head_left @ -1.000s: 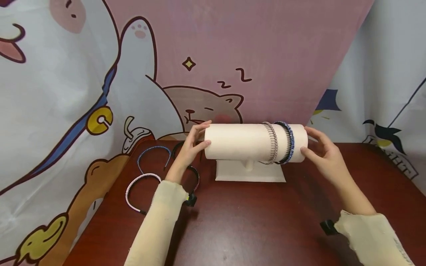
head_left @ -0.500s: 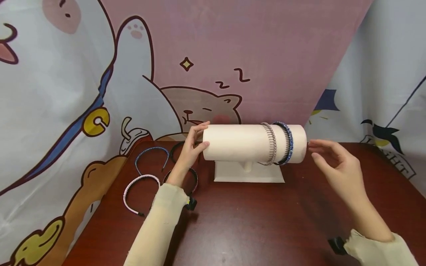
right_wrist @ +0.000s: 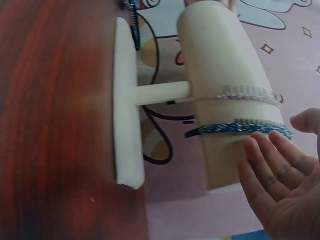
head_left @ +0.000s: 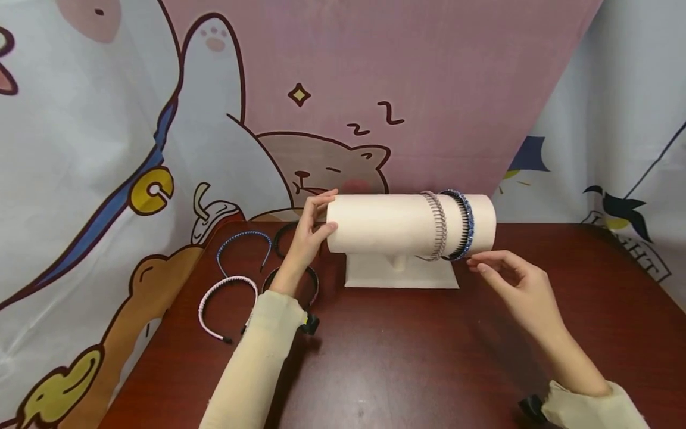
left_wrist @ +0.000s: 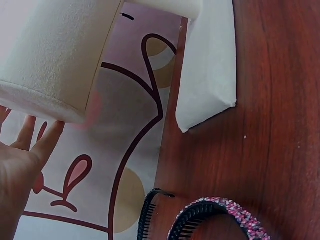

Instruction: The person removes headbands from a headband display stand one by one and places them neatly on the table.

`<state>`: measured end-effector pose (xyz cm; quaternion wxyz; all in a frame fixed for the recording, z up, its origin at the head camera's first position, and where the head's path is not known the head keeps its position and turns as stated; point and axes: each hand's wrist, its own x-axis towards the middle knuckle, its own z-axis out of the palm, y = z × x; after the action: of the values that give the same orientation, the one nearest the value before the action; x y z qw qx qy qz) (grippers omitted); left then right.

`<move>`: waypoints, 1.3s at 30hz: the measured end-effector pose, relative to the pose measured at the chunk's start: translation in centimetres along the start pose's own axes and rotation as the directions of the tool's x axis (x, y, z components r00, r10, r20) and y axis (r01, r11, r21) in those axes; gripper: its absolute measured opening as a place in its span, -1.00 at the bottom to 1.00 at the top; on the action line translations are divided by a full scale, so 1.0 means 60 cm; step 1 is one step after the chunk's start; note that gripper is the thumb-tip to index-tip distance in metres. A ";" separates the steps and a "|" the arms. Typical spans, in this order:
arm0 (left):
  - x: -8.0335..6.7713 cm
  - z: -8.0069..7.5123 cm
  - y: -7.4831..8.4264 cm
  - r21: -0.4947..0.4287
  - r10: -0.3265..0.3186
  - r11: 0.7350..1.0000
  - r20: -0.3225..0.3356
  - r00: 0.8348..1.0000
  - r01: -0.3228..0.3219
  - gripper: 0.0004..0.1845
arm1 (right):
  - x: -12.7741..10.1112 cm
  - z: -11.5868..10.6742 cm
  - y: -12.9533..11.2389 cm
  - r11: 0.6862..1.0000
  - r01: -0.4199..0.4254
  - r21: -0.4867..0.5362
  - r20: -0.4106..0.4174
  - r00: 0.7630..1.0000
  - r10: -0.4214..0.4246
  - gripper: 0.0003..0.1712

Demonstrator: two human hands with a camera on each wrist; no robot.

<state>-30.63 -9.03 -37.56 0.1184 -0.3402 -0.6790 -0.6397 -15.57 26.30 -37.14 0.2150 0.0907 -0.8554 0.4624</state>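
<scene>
A cream cylindrical display stand [head_left: 375, 225] lies crosswise on its T-shaped base. My left hand [head_left: 308, 238] touches its left end, thumb at the front edge and fingers farther back; in the left wrist view, straight fingertips meet the end face. Two toothed headbands sit round the right part of the cylinder: a pale pinkish one [head_left: 438, 225] and a glittery blue one [head_left: 467, 223]. My right hand [head_left: 517, 286] is beside the lower right end, fingertips near the blue headband's bottom. In the right wrist view its fingers [right_wrist: 272, 170] are extended, thumb apart, holding nothing.
Left on the brown table [head_left: 396, 357] lie several more headbands: a blue one [head_left: 243, 233], a pale pink one [head_left: 214, 292], a black one [left_wrist: 145, 215] and a pink-speckled one [left_wrist: 240, 212]. The stand's base [head_left: 402, 277] is flat. A cartoon-printed curtain [head_left: 455, 89] hangs behind.
My right hand has let go of the cylinder's right end, drawn back to the right, then come in lower, under that end. The left hand stays at the left end.
</scene>
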 end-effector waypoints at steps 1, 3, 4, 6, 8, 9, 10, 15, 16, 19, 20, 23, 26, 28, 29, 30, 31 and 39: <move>0.000 -0.001 -0.002 0.000 -0.001 1.000 0.003 1.000 0.001 -0.50 | -0.002 0.003 0.002 1.000 -0.010 -0.002 0.004 1.000 0.010 -0.83; 0.001 -0.001 -0.005 -0.009 0.003 1.000 0.012 1.000 -0.003 -0.50 | -0.004 0.009 0.006 0.999 -0.030 -0.016 0.002 1.000 0.030 -0.83; 0.001 -0.002 -0.006 -0.007 0.007 1.000 0.017 1.000 -0.007 -0.49 | -0.006 0.011 0.008 0.999 -0.042 -0.025 -0.001 0.999 0.042 -0.83; 0.003 -0.002 -0.007 -0.006 0.018 1.000 0.022 1.000 -0.018 -0.49 | -0.007 0.017 0.009 0.997 -0.068 -0.039 -0.012 0.998 0.067 -0.81; 0.003 -0.002 -0.007 -0.004 0.030 1.000 0.024 0.999 -0.030 -0.50 | -0.007 0.023 0.011 0.995 -0.087 -0.055 -0.030 0.996 0.085 -0.78; 0.004 -0.002 -0.006 -0.002 0.033 0.999 0.023 0.999 -0.033 -0.50 | -0.006 0.026 0.011 0.994 -0.097 -0.058 -0.041 0.995 0.095 -0.77; 0.004 -0.002 -0.006 0.000 0.036 0.999 0.021 0.999 -0.036 -0.50 | -0.006 0.029 0.012 0.992 -0.106 -0.067 -0.056 0.993 0.102 -0.75; 0.004 -0.002 -0.003 0.002 0.029 1.000 0.008 1.000 -0.029 -0.50 | -0.002 0.049 0.013 0.989 -0.135 -0.062 -0.154 0.980 0.124 -0.76; 0.004 -0.003 -0.003 0.001 0.027 1.000 0.006 1.000 -0.027 -0.50 | 0.000 0.053 0.014 0.989 -0.141 -0.048 -0.176 0.976 0.131 -0.77; 0.005 -0.003 -0.005 0.003 0.024 1.000 0.002 1.000 -0.024 -0.49 | 0.005 0.066 0.018 0.989 -0.150 -0.008 -0.239 0.960 0.144 -0.80; 0.005 -0.002 -0.005 0.003 0.023 1.000 0.001 1.000 -0.023 -0.48 | 0.006 0.070 0.020 0.989 -0.151 0.004 -0.257 0.955 0.147 -0.81; 0.004 -0.001 -0.006 0.006 0.017 1.000 0.000 1.000 -0.017 -0.46 | 0.008 0.080 0.025 0.989 -0.143 0.029 -0.299 0.943 0.145 -0.84; 0.004 0.000 -0.007 0.007 0.015 1.000 -0.002 1.000 -0.015 -0.45 | 0.009 0.088 0.031 0.991 -0.128 0.045 -0.331 0.934 0.135 -0.86; 0.004 0.000 -0.007 0.008 0.016 1.000 -0.003 1.000 -0.016 -0.45 | 0.011 0.092 0.035 0.992 -0.116 0.051 -0.354 0.926 0.127 -0.86; 0.004 0.000 -0.006 0.010 0.015 1.000 -0.004 1.000 -0.015 -0.45 | 0.012 0.093 0.036 0.992 -0.114 0.060 -0.363 0.923 0.128 -0.86; 0.004 -0.001 -0.006 0.012 0.013 1.000 -0.005 1.000 -0.013 -0.45 | 0.013 0.095 0.037 0.991 -0.114 0.073 -0.372 0.919 0.133 -0.86; 0.004 -0.001 -0.006 0.015 0.012 1.000 -0.005 1.000 -0.012 -0.45 | 0.014 0.096 0.034 0.990 -0.114 0.087 -0.379 0.915 0.139 -0.86; 0.003 -0.001 -0.005 0.018 0.014 1.000 -0.003 1.000 -0.014 -0.47 | 0.008 0.097 -0.012 0.985 -0.097 0.140 -0.404 0.903 0.146 -0.88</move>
<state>-30.97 -9.04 -37.64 0.1270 -0.3427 -0.6823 -0.6332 -17.40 21.13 -39.18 0.3557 -0.0502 -0.7664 0.5325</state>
